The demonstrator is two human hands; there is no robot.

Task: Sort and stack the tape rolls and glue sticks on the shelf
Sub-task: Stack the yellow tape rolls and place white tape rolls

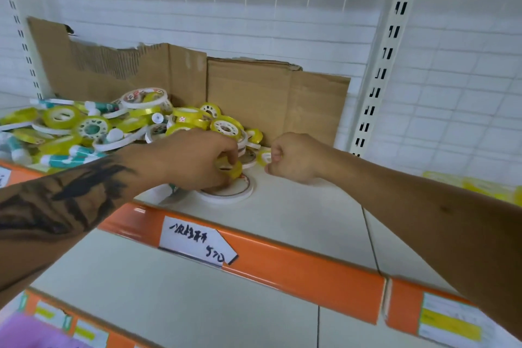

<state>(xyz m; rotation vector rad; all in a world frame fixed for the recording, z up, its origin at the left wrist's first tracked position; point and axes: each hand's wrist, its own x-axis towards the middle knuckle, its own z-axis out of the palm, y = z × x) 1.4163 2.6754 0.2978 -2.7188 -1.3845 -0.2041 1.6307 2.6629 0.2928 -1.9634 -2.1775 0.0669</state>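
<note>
A jumbled pile of yellow tape rolls point(226, 127), flat white tape rolls point(144, 97) and teal-and-white glue sticks point(73, 159) covers the left part of the white shelf point(296, 206). My left hand point(195, 161) pinches a small yellow tape roll point(236, 171) just above a large flat white roll point(234, 192) lying on the shelf. To its right, my right hand point(293, 158) is curled in a fist, and a small yellow roll point(265, 157) shows at its fingers.
Torn brown cardboard point(254, 87) stands against the shelf's back wall. An orange front rail point(282, 265) carries a handwritten price tag point(197, 243). A slotted white upright point(384, 51) bounds the bay on the right. More yellow packs point(480, 186) sit in the neighbouring bay.
</note>
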